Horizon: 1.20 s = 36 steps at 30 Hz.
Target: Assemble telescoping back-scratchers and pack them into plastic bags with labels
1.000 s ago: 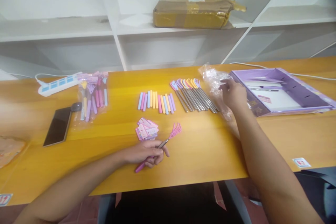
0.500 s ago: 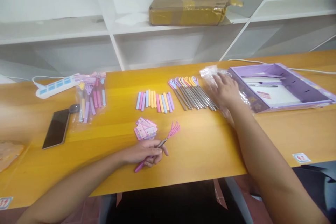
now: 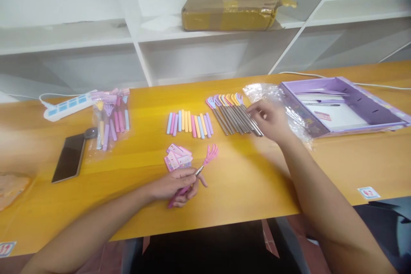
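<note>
My left hand (image 3: 181, 186) is closed around a pink back scratcher (image 3: 210, 154), its claw end up and to the right. Behind that hand lies a small pile of pink printed cards (image 3: 177, 157). My right hand (image 3: 269, 120) is at the right end of a row of back scratchers (image 3: 236, 119) with metal rods and coloured claw heads. Its fingers are curled together over the rods; what they pinch, if anything, is hidden. Clear plastic bags (image 3: 297, 122) lie just beyond this hand. Left of the rods is a row of pastel handle sleeves (image 3: 189, 123).
A purple box tray (image 3: 308, 117) holding papers stands at right. At left are bagged back scratchers (image 3: 111, 122), a power strip (image 3: 69, 106) and a dark phone (image 3: 69, 157). A taped carton (image 3: 229, 10) sits on the white shelf behind the table.
My right hand has come off the plastic bags and moved slightly left and nearer, its spread fingers now curled by the rods. My left hand has tilted the pink back scratcher slightly.
</note>
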Tool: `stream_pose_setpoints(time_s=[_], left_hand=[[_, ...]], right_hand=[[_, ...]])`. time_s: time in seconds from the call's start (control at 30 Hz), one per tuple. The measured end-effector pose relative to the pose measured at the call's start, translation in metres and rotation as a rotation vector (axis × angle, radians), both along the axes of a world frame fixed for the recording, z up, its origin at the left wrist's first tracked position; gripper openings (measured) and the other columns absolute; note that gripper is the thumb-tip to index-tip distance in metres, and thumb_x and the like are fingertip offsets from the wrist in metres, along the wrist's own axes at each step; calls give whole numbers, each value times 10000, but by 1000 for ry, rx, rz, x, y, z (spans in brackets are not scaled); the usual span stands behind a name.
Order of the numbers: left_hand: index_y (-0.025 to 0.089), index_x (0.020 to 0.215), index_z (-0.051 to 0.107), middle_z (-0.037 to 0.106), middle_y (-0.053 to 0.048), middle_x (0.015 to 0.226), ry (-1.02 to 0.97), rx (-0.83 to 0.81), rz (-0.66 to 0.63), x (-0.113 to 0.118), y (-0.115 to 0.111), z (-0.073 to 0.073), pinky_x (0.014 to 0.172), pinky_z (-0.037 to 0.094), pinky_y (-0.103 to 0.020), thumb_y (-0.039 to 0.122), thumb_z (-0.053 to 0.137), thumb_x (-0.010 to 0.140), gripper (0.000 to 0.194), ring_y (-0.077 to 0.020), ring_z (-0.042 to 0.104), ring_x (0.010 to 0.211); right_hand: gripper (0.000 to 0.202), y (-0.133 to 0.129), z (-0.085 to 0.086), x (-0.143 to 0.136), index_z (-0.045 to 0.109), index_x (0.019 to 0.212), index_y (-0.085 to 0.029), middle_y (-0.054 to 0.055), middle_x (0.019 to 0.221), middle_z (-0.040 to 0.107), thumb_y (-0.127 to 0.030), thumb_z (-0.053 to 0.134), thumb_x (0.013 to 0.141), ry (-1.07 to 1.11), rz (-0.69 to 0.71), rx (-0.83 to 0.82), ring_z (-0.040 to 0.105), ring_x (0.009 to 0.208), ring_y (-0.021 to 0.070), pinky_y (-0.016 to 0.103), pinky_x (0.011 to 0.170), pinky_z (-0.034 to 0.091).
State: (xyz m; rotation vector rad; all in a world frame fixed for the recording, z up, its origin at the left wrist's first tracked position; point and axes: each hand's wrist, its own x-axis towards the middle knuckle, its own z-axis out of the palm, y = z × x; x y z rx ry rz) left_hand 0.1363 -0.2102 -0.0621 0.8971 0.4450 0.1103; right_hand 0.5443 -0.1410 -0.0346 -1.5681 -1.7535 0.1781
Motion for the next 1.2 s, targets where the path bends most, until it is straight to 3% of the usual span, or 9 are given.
stream_pose_setpoints(time_s=[0.13,0.23,0.3,0.37,0.5,0.67,0.8,1.0,1.2], left_hand=[[203,1264,592,410,96,729,8,34,-57,-2,-1,6,423,206,-179,593,681,1042,457,-39,235,487],[211,1285,574,436,79,790,43,106,-144,-3,-2,9,455,304,-185,550,756,1006,475,-54,366,539],[219,1290,561,466,62,846,67,149,-157,-2,-2,10,470,349,-201,557,787,980,510,-66,435,571],[213,1246,552,460,66,838,55,140,-114,-1,-3,9,503,356,-212,591,775,979,515,-62,418,577],[219,1042,482,325,112,705,18,56,-48,1,-5,5,520,216,-215,642,660,1043,459,-54,239,551],[240,928,406,324,100,696,67,146,-74,-1,-9,3,495,189,-233,685,549,1077,491,-68,240,540],[241,863,384,316,96,668,82,221,-43,-2,-11,6,477,225,-240,682,484,1102,511,-81,278,528],[248,840,358,268,108,654,114,94,-80,0,-4,14,454,153,-228,708,531,1072,543,-72,219,494],[252,781,321,216,106,614,91,-96,-230,2,10,38,451,93,-225,726,581,1038,599,-76,142,484]], right_hand=[[372,-46,10,-85,739,905,-202,18,805,689,-562,726,997,164,713,-525,585,702,161,279,657,459],[502,-71,2,-137,731,869,-166,23,812,692,-619,635,1063,321,961,-677,587,727,142,271,708,468],[607,-77,-6,-155,717,828,-144,51,848,718,-633,509,1121,451,1031,-733,626,780,147,285,781,484],[654,-77,-13,-160,656,770,-144,36,786,665,-672,486,1117,565,984,-719,589,742,134,283,764,461],[678,-72,-17,-152,426,678,-198,-59,651,324,-752,578,1037,676,736,-567,307,613,91,263,600,287],[578,-84,-12,-161,567,768,-169,-23,721,466,-660,582,1072,619,949,-681,420,681,111,268,641,361],[621,-91,-12,-167,472,680,-186,-51,652,336,-657,582,1069,713,839,-660,328,633,94,265,596,287],[645,-83,-9,-159,408,634,-205,-69,595,284,-653,668,1018,758,775,-670,277,588,80,257,554,237],[621,-85,6,-148,382,636,-212,-74,553,312,-586,607,1076,767,817,-679,251,523,65,252,505,210]])
